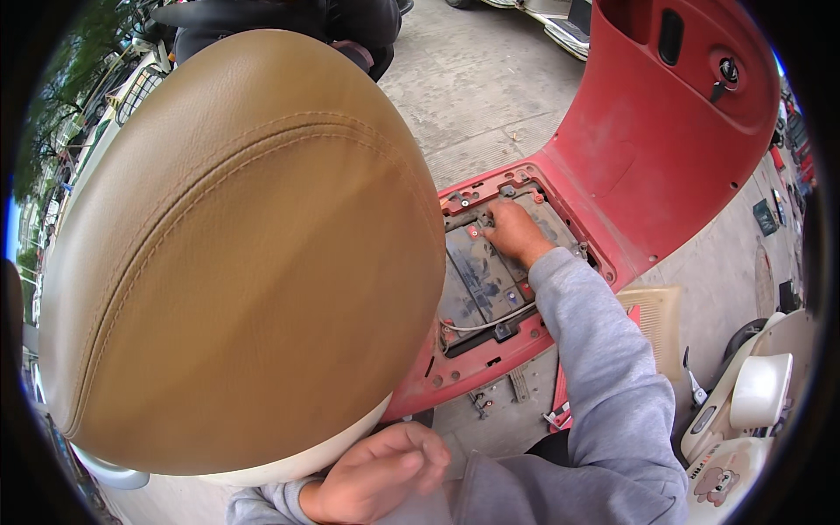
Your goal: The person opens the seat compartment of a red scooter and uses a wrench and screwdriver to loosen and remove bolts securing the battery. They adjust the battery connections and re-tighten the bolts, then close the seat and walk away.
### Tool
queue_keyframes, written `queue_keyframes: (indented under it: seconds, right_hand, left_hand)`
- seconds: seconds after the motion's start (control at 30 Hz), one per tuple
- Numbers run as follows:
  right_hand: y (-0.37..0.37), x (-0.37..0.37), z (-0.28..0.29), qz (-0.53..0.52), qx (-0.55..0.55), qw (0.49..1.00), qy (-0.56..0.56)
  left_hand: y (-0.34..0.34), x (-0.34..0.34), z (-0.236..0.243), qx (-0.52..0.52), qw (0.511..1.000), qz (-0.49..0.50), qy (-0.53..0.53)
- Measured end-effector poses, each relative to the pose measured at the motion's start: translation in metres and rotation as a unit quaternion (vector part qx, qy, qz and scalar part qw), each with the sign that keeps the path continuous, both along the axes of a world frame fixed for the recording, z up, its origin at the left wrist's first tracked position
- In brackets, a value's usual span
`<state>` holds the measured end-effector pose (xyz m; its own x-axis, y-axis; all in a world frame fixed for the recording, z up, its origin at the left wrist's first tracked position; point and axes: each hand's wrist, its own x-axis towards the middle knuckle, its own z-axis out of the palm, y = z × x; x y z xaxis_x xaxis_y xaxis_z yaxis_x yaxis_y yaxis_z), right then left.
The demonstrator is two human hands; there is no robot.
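Observation:
Dark, dusty batteries (477, 276) lie side by side in the opened floor compartment of a red scooter (604, 188). Over them reaches my right hand (518, 234), its thumb and fingertips drawn together at a battery's upper face beside a red terminal cover (474, 232). Whatever is between those fingertips is hidden. Low in the picture, my left hand (381, 472) is beside the pale base of the tan seat (254, 262). Its fingers curl in loosely, slightly blurred, around nothing that I can see.
The large seat fills the left side. A pale cable (490, 325) crosses the compartment's near end. Small bolts (481, 402) and a ribbed cream panel (661, 324) lie on the concrete. Another cream scooter (735, 429) stands at right; a dark-clothed person (262, 17) is beyond the seat.

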<state>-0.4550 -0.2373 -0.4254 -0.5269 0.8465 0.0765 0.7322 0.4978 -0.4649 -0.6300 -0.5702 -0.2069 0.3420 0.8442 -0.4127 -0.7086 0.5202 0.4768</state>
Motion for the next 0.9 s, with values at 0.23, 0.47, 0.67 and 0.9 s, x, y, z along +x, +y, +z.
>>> queue_keyframes:
  seconds: [0.23,0.47,0.67,0.9]
  right_hand:
    - [-0.010,-0.009,-0.005,-0.041,0.049,0.998,0.027]
    - [0.025,0.006,0.012,-0.226,-0.203,0.850,0.429]
    - [0.062,0.046,0.041,-0.388,-0.194,0.678,0.594]
    - [0.064,0.035,0.048,-0.203,-0.108,0.807,0.543]
  left_hand:
    - [0.001,0.001,-0.004,0.010,1.000,-0.005,-0.010]
    - [0.001,-0.002,-0.003,-0.010,1.000,-0.006,-0.020]
    - [0.001,-0.004,-0.004,-0.007,1.000,-0.006,-0.016]
    - [0.004,-0.003,-0.004,-0.010,1.000,-0.004,-0.006]
